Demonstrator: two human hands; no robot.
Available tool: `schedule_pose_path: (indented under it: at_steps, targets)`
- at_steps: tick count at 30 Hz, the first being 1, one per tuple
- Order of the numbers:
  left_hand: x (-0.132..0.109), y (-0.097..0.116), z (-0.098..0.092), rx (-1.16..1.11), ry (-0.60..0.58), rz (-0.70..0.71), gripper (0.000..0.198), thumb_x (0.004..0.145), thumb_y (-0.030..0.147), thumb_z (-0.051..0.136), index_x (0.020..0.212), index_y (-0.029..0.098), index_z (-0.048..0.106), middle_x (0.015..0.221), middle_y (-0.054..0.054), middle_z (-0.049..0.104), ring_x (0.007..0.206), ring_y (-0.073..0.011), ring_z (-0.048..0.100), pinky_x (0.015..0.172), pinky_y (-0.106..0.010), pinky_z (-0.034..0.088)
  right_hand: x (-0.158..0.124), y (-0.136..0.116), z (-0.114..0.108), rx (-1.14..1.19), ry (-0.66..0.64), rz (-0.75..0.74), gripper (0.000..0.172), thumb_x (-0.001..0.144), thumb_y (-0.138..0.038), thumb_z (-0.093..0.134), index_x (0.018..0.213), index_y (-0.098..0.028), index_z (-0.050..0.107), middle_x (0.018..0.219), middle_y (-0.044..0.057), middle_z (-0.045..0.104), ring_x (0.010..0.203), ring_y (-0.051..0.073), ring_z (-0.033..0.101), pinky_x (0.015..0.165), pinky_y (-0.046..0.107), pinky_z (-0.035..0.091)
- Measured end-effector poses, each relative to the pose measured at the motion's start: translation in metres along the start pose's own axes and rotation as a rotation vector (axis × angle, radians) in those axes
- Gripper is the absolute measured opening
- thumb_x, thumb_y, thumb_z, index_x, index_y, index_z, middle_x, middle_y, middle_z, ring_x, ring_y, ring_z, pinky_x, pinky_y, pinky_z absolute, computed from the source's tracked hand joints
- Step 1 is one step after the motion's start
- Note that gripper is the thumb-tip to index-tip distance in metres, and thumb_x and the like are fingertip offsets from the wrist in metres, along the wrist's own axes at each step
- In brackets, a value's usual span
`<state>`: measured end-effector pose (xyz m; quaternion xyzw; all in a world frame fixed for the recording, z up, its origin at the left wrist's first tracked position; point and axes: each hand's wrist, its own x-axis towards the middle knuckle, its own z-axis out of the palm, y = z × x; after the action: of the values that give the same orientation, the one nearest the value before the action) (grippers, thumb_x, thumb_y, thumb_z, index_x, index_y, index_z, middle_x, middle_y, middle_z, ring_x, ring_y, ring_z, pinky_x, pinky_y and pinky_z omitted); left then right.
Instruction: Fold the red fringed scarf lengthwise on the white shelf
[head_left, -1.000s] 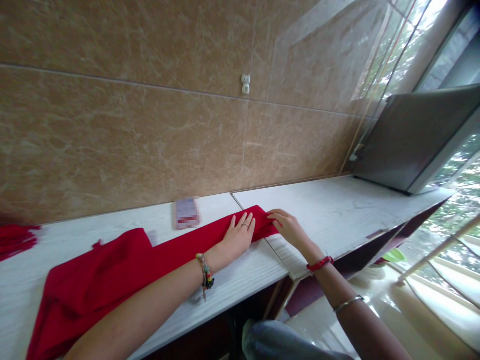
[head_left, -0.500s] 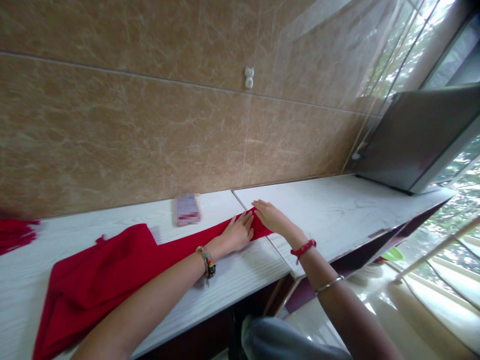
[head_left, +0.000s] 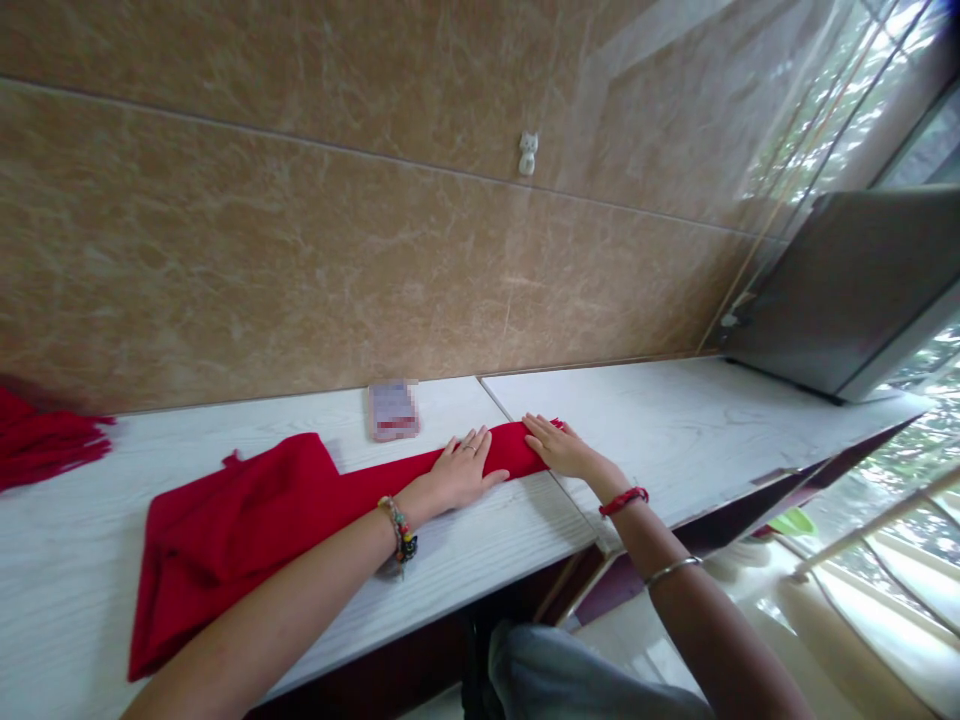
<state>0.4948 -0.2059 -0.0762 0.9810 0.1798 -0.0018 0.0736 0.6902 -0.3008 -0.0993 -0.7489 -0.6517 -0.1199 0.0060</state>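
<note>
A long red cloth, which looks like a scarf [head_left: 247,535], lies on the white wood-grain countertop [head_left: 660,420]. Its left part is wide and loosely bunched; toward the right it narrows to a folded strip. My left hand [head_left: 459,474] rests flat on this strip with fingers spread, a ring on one finger. Close to the strip's right end, my right hand [head_left: 556,448] lies palm down, fingers stretched out over the fabric. A bit of fringe pokes out beside its knuckles. Neither hand grips anything. My left forearm hides part of the cloth's lower edge.
Against the tiled wall [head_left: 300,250] lies a small flat pixelated object [head_left: 394,410]. More red fringed fabric [head_left: 49,440] sits at the far left. A large grey box-like appliance [head_left: 847,290] stands at the counter's right end. A white cat-shaped hook [head_left: 528,153] is on the wall.
My left hand has slid left along the strip, away from my right hand, baring more red cloth between them. Fringe now shows by my right hand. The camera view has shifted slightly.
</note>
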Motion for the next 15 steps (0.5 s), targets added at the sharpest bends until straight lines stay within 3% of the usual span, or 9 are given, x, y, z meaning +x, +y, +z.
schedule_pose_path:
  at_steps: [4,7,11,15]
  targets:
    - [-0.042,-0.017,-0.024,0.037,-0.018,-0.052,0.075,0.085,0.057,0.023,0.137,0.003,0.014,0.144,-0.016,0.01,0.133,-0.0239,0.007,0.105,-0.041,0.01,0.001,-0.004,-0.02,0.029,0.037,0.087,0.042,0.091,-0.027,0.024,0.132,-0.02,0.034,0.138,0.011,0.034,0.126,0.025,0.03,0.095,0.058,0.028]
    - [-0.087,-0.048,-0.045,0.09,-0.017,-0.129,0.073,0.084,0.056,0.027,0.137,0.005,0.02,0.143,-0.015,0.012,0.132,-0.0242,0.008,0.105,-0.041,0.011,0.007,-0.02,-0.043,0.044,0.138,0.066,0.043,0.09,-0.025,0.026,0.131,-0.017,0.035,0.137,0.011,0.034,0.127,0.025,0.027,0.099,0.057,0.021]
    - [-0.147,-0.112,-0.066,0.112,-0.07,-0.334,0.071,0.081,0.056,0.032,0.136,0.011,0.027,0.143,-0.012,0.016,0.132,-0.0251,0.011,0.105,-0.042,0.012,0.022,-0.081,-0.067,0.171,0.178,-0.135,0.045,0.09,-0.028,0.028,0.131,-0.013,0.036,0.136,0.012,0.036,0.128,0.023,0.025,0.102,0.05,0.022]
    - [-0.197,-0.174,-0.071,0.009,0.002,-0.467,0.076,0.078,0.06,0.031,0.134,0.009,0.032,0.142,-0.013,0.022,0.13,-0.026,0.018,0.105,-0.037,0.016,0.032,-0.154,-0.061,0.302,0.077,-0.411,0.05,0.09,-0.039,0.028,0.133,-0.013,0.031,0.138,0.012,0.034,0.129,0.022,0.024,0.102,0.046,0.026]
